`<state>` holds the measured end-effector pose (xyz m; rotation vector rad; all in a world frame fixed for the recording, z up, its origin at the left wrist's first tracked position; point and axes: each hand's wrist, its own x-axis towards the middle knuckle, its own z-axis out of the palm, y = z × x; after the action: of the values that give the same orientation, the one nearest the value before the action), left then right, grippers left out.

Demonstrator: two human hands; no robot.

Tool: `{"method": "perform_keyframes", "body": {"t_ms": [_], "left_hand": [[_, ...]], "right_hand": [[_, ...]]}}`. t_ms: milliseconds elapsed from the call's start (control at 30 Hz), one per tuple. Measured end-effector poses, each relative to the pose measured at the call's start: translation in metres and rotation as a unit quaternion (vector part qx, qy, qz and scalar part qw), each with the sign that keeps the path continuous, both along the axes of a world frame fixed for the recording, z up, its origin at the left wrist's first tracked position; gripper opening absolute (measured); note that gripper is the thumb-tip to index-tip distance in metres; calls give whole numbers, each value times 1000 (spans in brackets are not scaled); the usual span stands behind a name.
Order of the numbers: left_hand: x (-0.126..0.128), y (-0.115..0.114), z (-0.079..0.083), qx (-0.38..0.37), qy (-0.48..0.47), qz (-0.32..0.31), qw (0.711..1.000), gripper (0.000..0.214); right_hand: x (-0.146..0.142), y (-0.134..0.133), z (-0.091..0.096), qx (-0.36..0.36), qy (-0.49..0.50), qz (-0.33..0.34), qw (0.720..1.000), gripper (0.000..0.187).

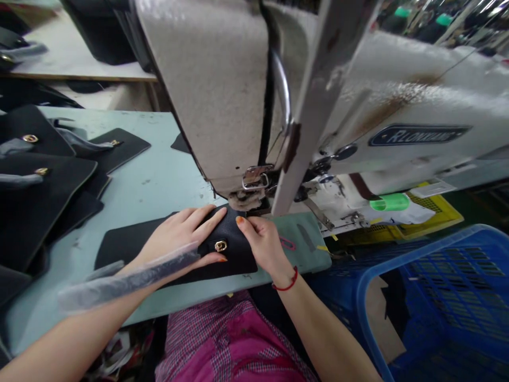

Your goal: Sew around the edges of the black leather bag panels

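Note:
A black leather piece (pixel 234 249) with a gold clasp (pixel 220 245) lies on the pale green table (pixel 159 180) under the head of a white sewing machine (pixel 222 95). My left hand (pixel 181 236) lies flat on the leather, fingers stretched toward the presser foot (pixel 248 199). My right hand (pixel 264 244) rests on the leather's right edge, fingers curled and pressing it just below the needle area. A plastic-wrapped strap (pixel 119 278) lies across my left wrist.
A stack of black leather pieces with gold clasps (pixel 35 185) covers the table's left side. A blue plastic basket (pixel 437 302) stands at the right, a yellow crate (pixel 433 215) behind it. A green spool (pixel 392 202) lies by the machine base.

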<state>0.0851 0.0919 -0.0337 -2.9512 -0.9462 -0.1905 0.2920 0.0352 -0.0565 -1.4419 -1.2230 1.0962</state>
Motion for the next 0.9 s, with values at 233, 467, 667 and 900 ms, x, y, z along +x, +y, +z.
{"method": "perform_keyframes", "body": {"t_ms": [233, 467, 667, 900], "left_hand": [[6, -5, 6, 13, 21, 34, 999, 87], [5, 3, 4, -6, 22, 48, 999, 85], [5, 6, 4, -5, 16, 43, 999, 84], [9, 5, 13, -15, 25, 54, 998, 81]], "right_hand": [[4, 8, 1, -14, 20, 9, 1000, 48], [12, -6, 4, 4, 3, 33, 999, 49], [18, -63, -28, -11, -29, 69, 997, 45], [9, -75, -42, -30, 48, 52, 997, 47]]}}
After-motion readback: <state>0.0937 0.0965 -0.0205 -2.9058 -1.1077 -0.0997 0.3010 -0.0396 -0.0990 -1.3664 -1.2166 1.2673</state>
